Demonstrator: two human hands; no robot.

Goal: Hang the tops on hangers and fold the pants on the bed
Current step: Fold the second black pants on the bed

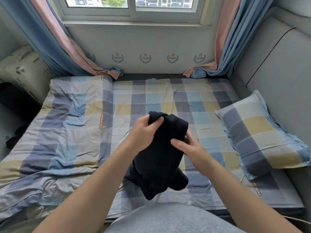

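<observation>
A black soft cloth garment (159, 153) hangs in the air over the middle of the bed (151, 91), which is covered in a sheet of blue, yellow and grey checks. It is bunched and doubled over, and its lower end droops toward 6 o'clock, close to the person's grey-clad front. Whether it is a top or a pair of pants I can't quite make out from the folds.

The left hand (144, 130) has its fingers curled tight round a gathered edge at the garment's top, near 11 o'clock of the bundle. The right hand (188, 147) pinches the cloth at its 3 o'clock side, thumb lying across the front and the fingers tucked behind.

A pillow in the same checked fabric (262, 140) lies at 3 o'clock on the bed, against a grey padded headboard (277, 64). A rumpled checked quilt (58, 132) covers the 9 o'clock side. At 12 o'clock stands a white-framed window (133, 12), with blue and pink curtains (55, 39) pooling on the mattress edge at both corners.
</observation>
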